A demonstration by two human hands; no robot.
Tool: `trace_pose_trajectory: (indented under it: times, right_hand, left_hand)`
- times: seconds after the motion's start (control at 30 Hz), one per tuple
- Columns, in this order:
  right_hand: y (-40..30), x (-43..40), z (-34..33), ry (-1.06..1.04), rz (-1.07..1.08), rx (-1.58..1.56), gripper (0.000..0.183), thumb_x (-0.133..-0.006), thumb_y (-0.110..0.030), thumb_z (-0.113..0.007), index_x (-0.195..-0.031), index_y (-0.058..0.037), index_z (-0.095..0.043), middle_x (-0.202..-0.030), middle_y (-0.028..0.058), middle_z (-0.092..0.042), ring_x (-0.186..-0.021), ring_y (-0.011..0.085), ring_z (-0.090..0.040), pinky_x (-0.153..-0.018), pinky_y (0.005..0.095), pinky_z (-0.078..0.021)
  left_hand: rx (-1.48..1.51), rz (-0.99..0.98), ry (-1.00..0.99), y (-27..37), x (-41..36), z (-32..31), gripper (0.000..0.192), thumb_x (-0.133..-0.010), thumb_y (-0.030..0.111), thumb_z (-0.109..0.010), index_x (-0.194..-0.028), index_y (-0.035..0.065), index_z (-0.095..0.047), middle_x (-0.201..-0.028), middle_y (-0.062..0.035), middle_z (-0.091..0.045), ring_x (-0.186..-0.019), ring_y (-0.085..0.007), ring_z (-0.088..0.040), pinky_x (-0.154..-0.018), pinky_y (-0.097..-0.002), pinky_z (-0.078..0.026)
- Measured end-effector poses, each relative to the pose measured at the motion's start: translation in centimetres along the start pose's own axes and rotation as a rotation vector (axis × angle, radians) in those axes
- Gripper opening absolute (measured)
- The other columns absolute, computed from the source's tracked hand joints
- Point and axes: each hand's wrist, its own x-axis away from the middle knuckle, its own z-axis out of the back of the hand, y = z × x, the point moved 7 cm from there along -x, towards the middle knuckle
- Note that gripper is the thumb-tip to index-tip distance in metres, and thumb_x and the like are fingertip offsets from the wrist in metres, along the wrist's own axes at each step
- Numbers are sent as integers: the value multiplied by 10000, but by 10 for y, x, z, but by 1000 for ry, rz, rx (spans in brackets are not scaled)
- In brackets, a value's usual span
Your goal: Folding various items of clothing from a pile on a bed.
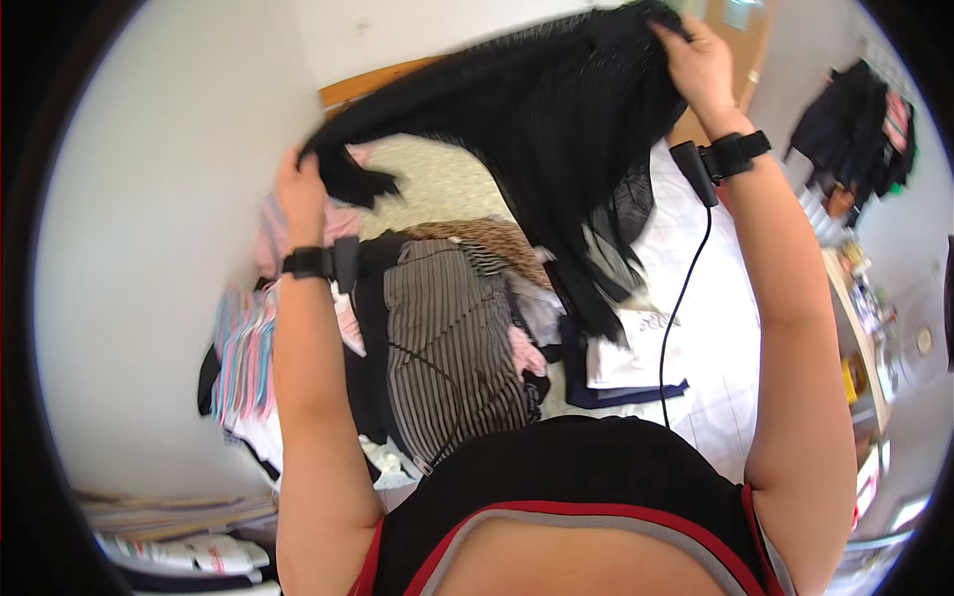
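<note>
A black, thin fabric garment or shawl [551,104] hangs stretched and blurred between my two raised hands. My left hand [302,182] grips one narrow end at the left, and my right hand [697,63] pinches the opposite upper corner. Loose strips of the cloth dangle towards a white folded garment [626,357] lying on dark blue folded cloth. Below my left hand lies a heap with a grey-and-black striped garment [447,335] on top and a brown patterned cloth [484,242] behind it. Both wrists wear black straps with small devices.
Pink and blue hangers [246,357] lie bunched at the left by the wall. Dark clothes [850,141] hang at the upper right, above a cluttered shelf [857,335] and near a fan [924,339]. A black cable runs down from my right wrist. More folded cloth [194,555] lies lower left.
</note>
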Motion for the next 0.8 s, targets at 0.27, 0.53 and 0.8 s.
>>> trace_pose_trajectory:
  times: [0.27,0.53,0.8]
  right_hand:
    - [-102,57,-60,28,235,-111,182,-803,-57,-620,-982,-29,-605,-814,126,-634,-742,201,-620,-710,269,-463]
    - [-44,298,-167,-878,213,-509,444,-468,153,-539,-831,-78,-647,-979,34,-600,-991,260,-508,-882,370,-371]
    - [-5,432,-163,-1149,47,-429,355,-542,36,-683,-823,-180,-691,-1144,-2,-585,-1154,310,-426,-968,426,-315]
  left_hand:
    - [-478,-427,261,74,27,232,311,-718,-83,-520,-975,51,-635,-957,-98,-639,-926,-232,-601,-832,-312,-452]
    - [-610,87,-522,-10,213,276,307,-573,-79,-564,-858,17,-628,-783,-130,-618,-751,-302,-616,-682,-337,-488]
    - [-436,526,-892,-34,285,277,219,-680,38,-688,-892,2,-645,-800,-148,-648,-743,-279,-635,-680,-318,-484]
